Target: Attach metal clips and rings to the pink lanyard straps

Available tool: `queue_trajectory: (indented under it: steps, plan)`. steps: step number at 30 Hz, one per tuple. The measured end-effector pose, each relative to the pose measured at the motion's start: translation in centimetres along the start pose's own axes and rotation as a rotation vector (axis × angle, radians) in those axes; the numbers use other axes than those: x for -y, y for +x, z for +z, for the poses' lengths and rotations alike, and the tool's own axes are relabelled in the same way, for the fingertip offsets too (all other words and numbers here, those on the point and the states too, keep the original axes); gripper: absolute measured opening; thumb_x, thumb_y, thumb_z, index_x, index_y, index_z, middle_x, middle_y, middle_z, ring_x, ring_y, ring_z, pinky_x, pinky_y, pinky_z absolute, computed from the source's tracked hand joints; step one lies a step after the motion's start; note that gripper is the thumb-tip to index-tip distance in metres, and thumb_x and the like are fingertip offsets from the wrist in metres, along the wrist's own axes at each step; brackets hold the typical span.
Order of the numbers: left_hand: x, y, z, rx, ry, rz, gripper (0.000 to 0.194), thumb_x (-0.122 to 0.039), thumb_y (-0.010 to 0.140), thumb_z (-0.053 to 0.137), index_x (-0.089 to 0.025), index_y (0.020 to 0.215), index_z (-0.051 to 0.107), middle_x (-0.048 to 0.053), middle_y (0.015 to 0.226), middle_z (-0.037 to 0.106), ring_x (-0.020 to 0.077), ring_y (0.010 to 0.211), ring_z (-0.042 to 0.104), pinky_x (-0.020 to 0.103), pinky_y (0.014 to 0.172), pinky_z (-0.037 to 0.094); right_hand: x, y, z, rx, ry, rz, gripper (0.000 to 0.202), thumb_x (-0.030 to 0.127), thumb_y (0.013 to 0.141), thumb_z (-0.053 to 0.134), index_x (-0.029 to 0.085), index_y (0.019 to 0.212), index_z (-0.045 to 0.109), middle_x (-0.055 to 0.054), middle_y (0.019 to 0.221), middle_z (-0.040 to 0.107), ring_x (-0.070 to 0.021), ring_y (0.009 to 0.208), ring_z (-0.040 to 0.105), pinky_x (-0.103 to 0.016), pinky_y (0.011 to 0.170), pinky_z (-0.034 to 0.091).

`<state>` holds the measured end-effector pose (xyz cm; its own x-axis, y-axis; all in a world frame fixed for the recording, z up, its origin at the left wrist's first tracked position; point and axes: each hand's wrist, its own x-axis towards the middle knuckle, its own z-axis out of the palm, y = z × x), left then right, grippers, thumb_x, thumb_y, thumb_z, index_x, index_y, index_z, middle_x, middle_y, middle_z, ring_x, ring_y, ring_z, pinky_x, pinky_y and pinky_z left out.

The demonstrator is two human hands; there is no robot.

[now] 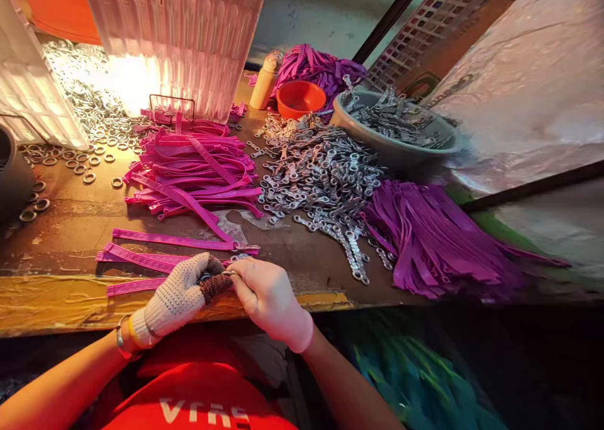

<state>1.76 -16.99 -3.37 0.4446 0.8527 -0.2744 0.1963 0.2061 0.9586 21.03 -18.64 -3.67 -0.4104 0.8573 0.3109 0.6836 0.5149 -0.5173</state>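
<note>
My left hand (182, 292), in a dotted knit glove with brown fingertips, is closed at the table's front edge. My right hand (274, 298), in a thin white glove, meets it fingertip to fingertip. Both pinch a small metal piece (229, 273); the fingers hide most of it, so its exact kind cannot be made out. Just beyond and left of them lie several separate pink straps (160, 236), the farthest with a metal link (246, 248) at its right end. Farther back rises a pile of pink straps (189, 166), beside a heap of metal links (325, 172).
Purple straps (425, 235) spread at the right, below a grey basin (401, 147) of metal links. Behind stand a red bowl (302, 110) and a pale bottle (264, 85). Metal rings (89, 178) scatter at the left, near upright ribbed panels (179, 34) and a dark container (14, 172).
</note>
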Motion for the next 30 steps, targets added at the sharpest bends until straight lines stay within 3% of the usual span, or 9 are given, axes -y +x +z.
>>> queue_trajectory:
  steps: [2, 4, 7, 9, 15, 17, 22, 27, 30]
  plan:
    - [0.2, 0.2, -0.1, 0.069, -0.081, -0.050, 0.036, -0.051, 0.089, 0.063, -0.017, 0.081, 0.056, -0.002, 0.065, 0.056, 0.0085, 0.053, 0.044, 0.019, 0.046, 0.032, 0.5, 0.6, 0.1, 0.060, 0.131, 0.061, 0.028, 0.017, 0.100, 0.043, 0.021, 0.081, 0.063, -0.001, 0.074, 0.066, -0.0143, 0.069, 0.060, -0.025, 0.067, 0.044]
    - [0.7, 0.5, -0.1, 0.085, -0.249, -0.129, 0.037, -0.052, 0.090, 0.060, -0.018, 0.078, 0.052, -0.004, 0.059, 0.051, 0.0074, 0.045, 0.039, 0.020, 0.041, 0.027, 1.1, 0.8, 0.7, -0.005, 0.089, 0.098, 0.030, 0.017, 0.098, 0.042, 0.020, 0.075, 0.061, -0.002, 0.070, 0.064, -0.0147, 0.066, 0.059, -0.026, 0.065, 0.043]
    - [1.3, 0.8, 0.0, 0.003, -0.445, -0.192, 0.036, -0.052, 0.087, 0.062, -0.018, 0.079, 0.051, -0.006, 0.055, 0.047, 0.0065, 0.041, 0.035, 0.020, 0.041, 0.027, 1.8, 0.6, 1.9, -0.132, 0.083, 0.168, 0.022, 0.023, 0.100, 0.043, 0.017, 0.097, 0.064, -0.005, 0.079, 0.069, -0.0170, 0.072, 0.064, -0.027, 0.068, 0.045]
    - [1.3, 0.9, 0.0, -0.029, -0.467, -0.228, 0.037, -0.052, 0.086, 0.064, -0.018, 0.080, 0.053, -0.005, 0.056, 0.046, 0.0062, 0.042, 0.034, 0.020, 0.042, 0.028, 1.9, 0.3, 2.4, -0.098, 0.165, 0.226, 0.022, 0.027, 0.102, 0.043, 0.017, 0.110, 0.061, -0.004, 0.083, 0.072, -0.0157, 0.073, 0.067, -0.024, 0.067, 0.045]
    - [0.3, 1.6, -0.4, -0.006, -0.365, -0.307, 0.040, -0.055, 0.086, 0.064, -0.017, 0.077, 0.052, -0.006, 0.054, 0.045, 0.0057, 0.041, 0.034, 0.018, 0.039, 0.024, 1.1, 0.3, 1.8, -0.099, -0.174, 0.058, 0.035, 0.037, 0.104, 0.041, 0.013, 0.094, 0.064, -0.006, 0.064, 0.065, -0.0187, 0.055, 0.059, -0.030, 0.054, 0.037]
    - [0.1, 2.3, -0.5, -0.008, -0.371, -0.336, 0.042, -0.056, 0.088, 0.061, -0.018, 0.074, 0.049, -0.006, 0.050, 0.041, 0.0058, 0.038, 0.031, 0.018, 0.037, 0.022, 0.8, 0.7, 1.9, -0.122, -0.037, 0.106, 0.030, 0.033, 0.104, 0.042, 0.013, 0.100, 0.064, -0.006, 0.070, 0.068, -0.0177, 0.059, 0.062, -0.028, 0.057, 0.041]
    - [-0.5, 3.8, 0.0, -0.064, -0.388, -0.306, 0.041, -0.056, 0.090, 0.059, -0.019, 0.076, 0.048, -0.007, 0.047, 0.041, 0.0067, 0.036, 0.031, 0.018, 0.034, 0.023, 0.6, 1.5, 2.8, -0.116, 0.553, 0.419, 0.019, 0.027, 0.103, 0.046, 0.019, 0.108, 0.063, -0.002, 0.091, 0.073, -0.0131, 0.080, 0.068, -0.021, 0.074, 0.048]
    - [-1.5, 4.3, -0.1, -0.061, -0.287, -0.307, 0.042, -0.057, 0.092, 0.053, -0.019, 0.074, 0.047, -0.007, 0.049, 0.041, 0.0072, 0.038, 0.033, 0.018, 0.035, 0.025, 0.2, 1.5, 3.1, -0.122, 0.616, 0.489, 0.022, 0.033, 0.103, 0.047, 0.020, 0.098, 0.064, -0.001, 0.088, 0.070, -0.0145, 0.079, 0.064, -0.023, 0.075, 0.047]
    - [-2.0, 5.3, -1.3, 0.013, 0.048, -0.189, 0.036, -0.050, 0.094, 0.050, -0.018, 0.077, 0.053, -0.003, 0.054, 0.049, 0.0099, 0.044, 0.042, 0.021, 0.041, 0.033, -0.6, 1.1, 2.8, -0.146, 0.608, 0.509, 0.024, 0.035, 0.103, 0.047, 0.021, 0.098, 0.066, 0.000, 0.087, 0.070, -0.0143, 0.079, 0.064, -0.023, 0.076, 0.047]
